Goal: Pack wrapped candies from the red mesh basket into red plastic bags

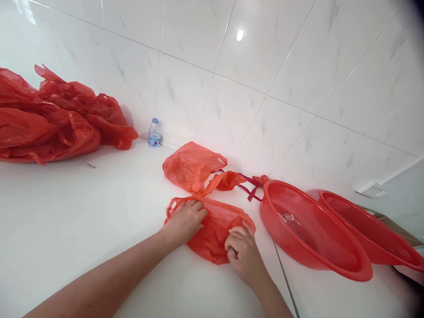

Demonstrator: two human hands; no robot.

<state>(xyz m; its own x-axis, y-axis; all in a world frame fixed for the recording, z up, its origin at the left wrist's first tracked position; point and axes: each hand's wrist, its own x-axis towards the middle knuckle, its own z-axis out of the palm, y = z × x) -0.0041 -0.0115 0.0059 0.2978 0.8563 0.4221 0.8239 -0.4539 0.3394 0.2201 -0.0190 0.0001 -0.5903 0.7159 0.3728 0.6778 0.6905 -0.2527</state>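
Note:
A red plastic bag [215, 229] lies spread on the white table in front of me, its handle loop at the left end. My left hand [187, 219] rests on the bag's left part, palm down, with the fingers slightly apart and pressing on the film. At the bag's right end, my right hand [241, 249] has its fingers curled in and grips the plastic; the fingertips are partly hidden. Just beyond lies another red plastic bag [192, 165], flattened, beside a smaller crumpled red bag [228, 180].
Two red plastic baskets, one nearer [318, 238] and one behind [374, 229], stand at the right. A heap of red bags [62, 119] fills the back left. A small water bottle [154, 133] stands by the tiled wall. Dark red straps [250, 190] lie near the baskets.

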